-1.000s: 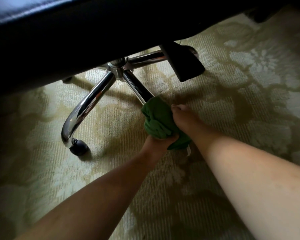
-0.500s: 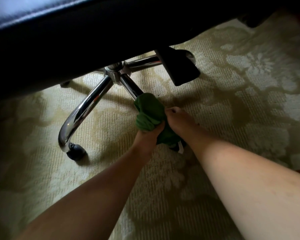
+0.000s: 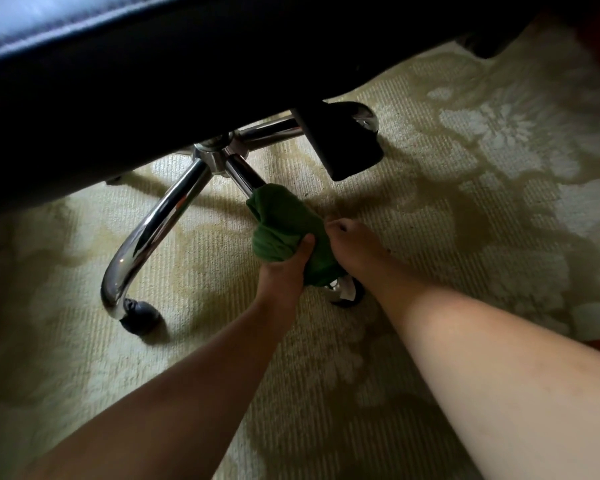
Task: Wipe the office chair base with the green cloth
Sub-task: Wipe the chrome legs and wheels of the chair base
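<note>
Fingers of both the left hand [image 3: 284, 271] and right hand [image 3: 354, 244] clamp the green cloth [image 3: 284, 220] wrapped around a chrome chair base leg [image 3: 239, 174].

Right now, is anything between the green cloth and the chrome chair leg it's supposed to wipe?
Nothing visible. The green cloth is wrapped directly around the chrome chair leg, gripped by the left hand and right hand.

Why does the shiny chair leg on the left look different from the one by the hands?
The left chrome leg is bare along its length; the middle chrome leg is wrapped in the green cloth. No hand touches the left leg; both hands grip the cloth round the middle one. Both join the same hub and end in a caster.
</note>
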### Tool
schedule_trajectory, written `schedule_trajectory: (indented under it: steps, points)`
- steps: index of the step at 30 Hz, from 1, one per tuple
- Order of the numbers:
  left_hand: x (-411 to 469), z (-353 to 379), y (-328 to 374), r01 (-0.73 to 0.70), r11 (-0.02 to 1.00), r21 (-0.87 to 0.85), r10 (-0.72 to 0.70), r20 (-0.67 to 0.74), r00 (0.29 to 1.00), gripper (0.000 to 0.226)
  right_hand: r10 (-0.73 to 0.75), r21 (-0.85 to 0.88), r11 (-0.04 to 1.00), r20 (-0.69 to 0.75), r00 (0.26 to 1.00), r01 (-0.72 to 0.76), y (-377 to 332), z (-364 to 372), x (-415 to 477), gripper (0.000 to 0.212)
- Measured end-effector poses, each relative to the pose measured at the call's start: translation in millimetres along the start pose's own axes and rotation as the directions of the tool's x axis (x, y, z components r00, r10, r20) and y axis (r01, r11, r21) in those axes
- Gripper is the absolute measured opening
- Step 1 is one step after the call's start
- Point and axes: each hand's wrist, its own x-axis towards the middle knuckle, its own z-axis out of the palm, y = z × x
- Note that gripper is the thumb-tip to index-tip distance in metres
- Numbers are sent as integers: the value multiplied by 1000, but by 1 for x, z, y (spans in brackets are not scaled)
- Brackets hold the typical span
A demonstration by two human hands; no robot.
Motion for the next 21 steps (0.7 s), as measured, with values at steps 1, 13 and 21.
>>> schedule_trajectory:
  steps: [1,13,21]
  points:
    - [-2,-1,-1,4,1000,18,-4,5,1000,42,2,-7,1000,0,1000,-2,-1,0,0,48]
    - [-21,1,-18,-121,981,152,104,117,988,44,65,-92,994,67,996,-59,-3,-3,-6,57]
    - [-18,-1,-8,-82,991,105,66,155,986,41,6,-71,997,32,999,-4,1,1,-12,52]
